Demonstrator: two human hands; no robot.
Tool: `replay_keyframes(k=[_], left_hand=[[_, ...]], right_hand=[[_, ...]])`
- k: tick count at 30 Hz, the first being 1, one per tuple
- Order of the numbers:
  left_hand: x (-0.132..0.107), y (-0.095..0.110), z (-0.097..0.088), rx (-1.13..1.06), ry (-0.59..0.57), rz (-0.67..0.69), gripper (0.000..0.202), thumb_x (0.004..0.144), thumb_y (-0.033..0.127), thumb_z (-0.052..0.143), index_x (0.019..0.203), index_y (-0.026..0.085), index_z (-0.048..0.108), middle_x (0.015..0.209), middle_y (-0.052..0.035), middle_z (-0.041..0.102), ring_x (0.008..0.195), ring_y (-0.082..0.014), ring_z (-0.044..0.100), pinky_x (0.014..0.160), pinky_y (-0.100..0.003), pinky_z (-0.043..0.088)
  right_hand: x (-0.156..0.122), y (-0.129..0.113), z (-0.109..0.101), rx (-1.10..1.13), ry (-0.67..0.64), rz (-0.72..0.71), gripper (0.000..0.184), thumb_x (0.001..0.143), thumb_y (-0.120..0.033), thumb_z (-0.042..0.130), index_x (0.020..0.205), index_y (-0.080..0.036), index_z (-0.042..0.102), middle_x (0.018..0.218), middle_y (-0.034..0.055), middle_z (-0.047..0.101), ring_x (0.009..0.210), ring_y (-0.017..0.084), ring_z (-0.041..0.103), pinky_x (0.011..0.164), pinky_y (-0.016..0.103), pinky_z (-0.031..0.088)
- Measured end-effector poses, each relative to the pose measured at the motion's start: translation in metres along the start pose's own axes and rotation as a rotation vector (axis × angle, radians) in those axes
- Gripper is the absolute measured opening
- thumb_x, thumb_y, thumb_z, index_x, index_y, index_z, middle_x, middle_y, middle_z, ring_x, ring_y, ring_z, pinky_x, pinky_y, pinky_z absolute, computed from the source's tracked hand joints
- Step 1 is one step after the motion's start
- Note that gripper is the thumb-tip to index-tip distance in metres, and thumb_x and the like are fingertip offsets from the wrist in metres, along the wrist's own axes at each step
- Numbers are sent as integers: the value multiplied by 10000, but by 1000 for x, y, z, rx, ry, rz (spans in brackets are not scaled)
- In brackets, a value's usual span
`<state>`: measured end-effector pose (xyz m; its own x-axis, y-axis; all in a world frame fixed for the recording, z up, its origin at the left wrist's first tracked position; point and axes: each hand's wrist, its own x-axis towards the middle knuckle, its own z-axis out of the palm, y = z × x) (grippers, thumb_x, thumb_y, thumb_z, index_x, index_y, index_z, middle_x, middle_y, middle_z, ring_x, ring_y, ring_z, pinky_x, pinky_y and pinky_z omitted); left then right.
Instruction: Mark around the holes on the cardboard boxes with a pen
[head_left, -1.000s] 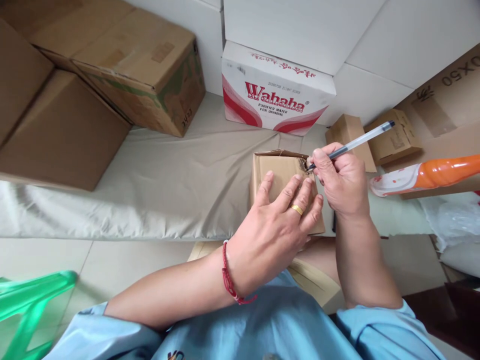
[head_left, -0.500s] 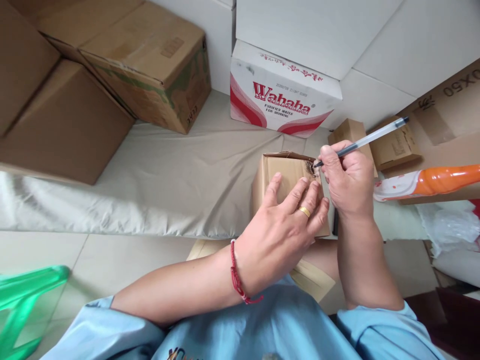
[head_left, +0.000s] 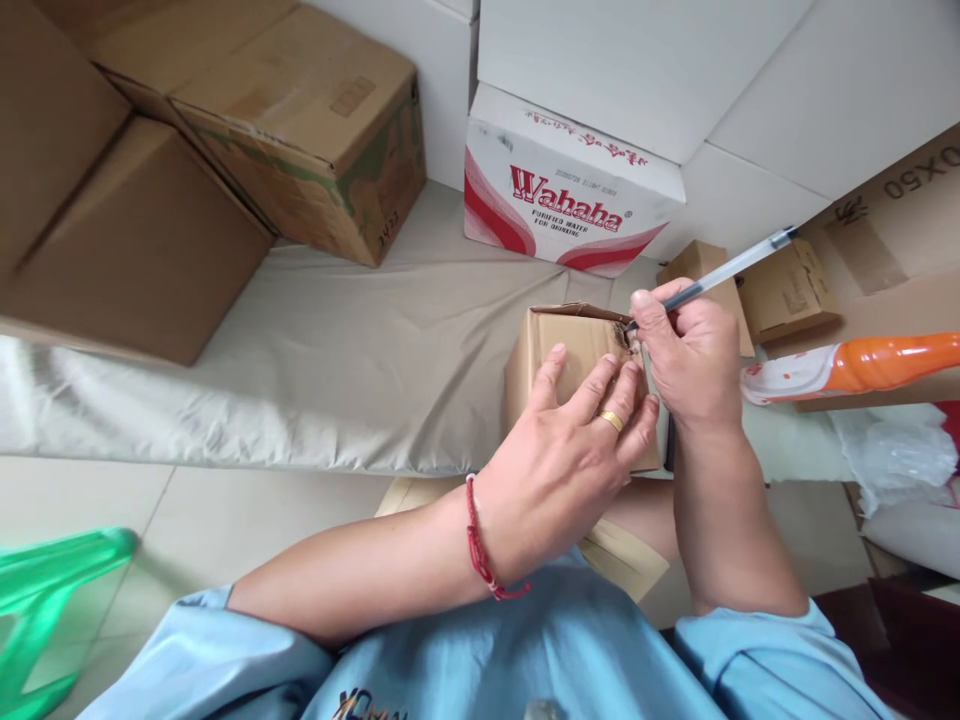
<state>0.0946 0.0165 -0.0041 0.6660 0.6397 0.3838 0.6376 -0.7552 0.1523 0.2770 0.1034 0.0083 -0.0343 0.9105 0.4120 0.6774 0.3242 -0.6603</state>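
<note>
A small brown cardboard box (head_left: 566, 335) stands at the front edge of the covered surface, straight ahead of me. My left hand (head_left: 574, 440) lies flat across its face with the fingers spread, a gold ring on one of them. My right hand (head_left: 694, 350) is closed around a clear pen (head_left: 739, 262) with a dark end. The pen's tip touches the box near its upper right corner, where a dark, scribbled or torn-looking patch (head_left: 622, 338) shows. Part of the box is hidden under my left hand.
Large cardboard boxes (head_left: 300, 90) stand at the left. A white and red Wahaha carton (head_left: 570, 190) is against the wall. Small boxes (head_left: 787, 290), an orange-capped bottle (head_left: 862, 365) and clear plastic wrap (head_left: 896, 450) lie right. A green plastic stool (head_left: 67, 570) is lower left.
My right hand and the pen have shifted slightly left, with the pen's back end a little lower and further left. My left hand stays flat on the box.
</note>
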Motion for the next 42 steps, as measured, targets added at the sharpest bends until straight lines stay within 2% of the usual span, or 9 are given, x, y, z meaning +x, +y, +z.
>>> replay_keyframes(k=[7,15,23,27,29,33,38,42], left_hand=[[0,0,0,-4,11,1,482,1137,273,443,1578,137,583,1701,-195,542,1573,-369,546,1220,-759,497],[0,-1,-1,-10,10,-1,484,1132,278,468,1578,134,587,1697,-206,542,1572,-371,544,1233,-755,485],[-1,-1,1,-3,36,2,468,1126,271,493,1558,124,593,1664,-203,577,1548,-365,557,1227,-747,490],[-3,-2,3,19,70,18,399,1121,265,522,1480,141,648,1572,-174,641,1519,-349,563,1228,-728,496],[-3,-2,3,19,79,22,369,1125,259,517,1448,159,665,1542,-153,654,1508,-341,565,1225,-726,500],[-3,-2,4,24,86,22,337,1127,252,508,1405,174,683,1528,-139,653,1498,-330,568,1231,-715,494],[-2,-2,4,34,104,20,335,1134,242,477,1384,175,691,1495,-143,672,1488,-324,578,1224,-703,503],[-2,-2,2,30,88,22,332,1135,255,488,1384,170,690,1495,-149,675,1484,-325,581,1223,-704,503]], right_hand=[[5,3,1,-79,46,-2,407,1059,-574,646,806,-258,611,641,-17,548,582,148,496,595,327,432],[4,-2,-2,-186,-6,17,376,1052,-523,656,803,-243,622,634,-20,539,607,155,503,646,334,442],[4,2,-4,-114,24,-20,418,1030,-600,686,783,-267,626,610,-11,534,572,160,486,599,344,429],[-1,11,-15,4,51,8,361,1027,-625,687,932,-277,672,688,-2,594,597,167,539,596,340,455],[-6,12,-21,56,33,22,355,1032,-622,686,966,-274,675,715,-3,605,608,162,560,607,335,472],[-14,8,-26,95,-39,34,380,1053,-615,657,900,-268,664,730,-2,614,609,150,556,594,323,465],[-13,-4,-22,13,-102,40,412,1055,-637,645,901,-256,664,688,-22,599,586,133,516,583,307,437],[-9,-8,-21,-39,-122,24,462,1049,-679,626,885,-248,654,687,-22,617,607,138,538,600,304,443]])
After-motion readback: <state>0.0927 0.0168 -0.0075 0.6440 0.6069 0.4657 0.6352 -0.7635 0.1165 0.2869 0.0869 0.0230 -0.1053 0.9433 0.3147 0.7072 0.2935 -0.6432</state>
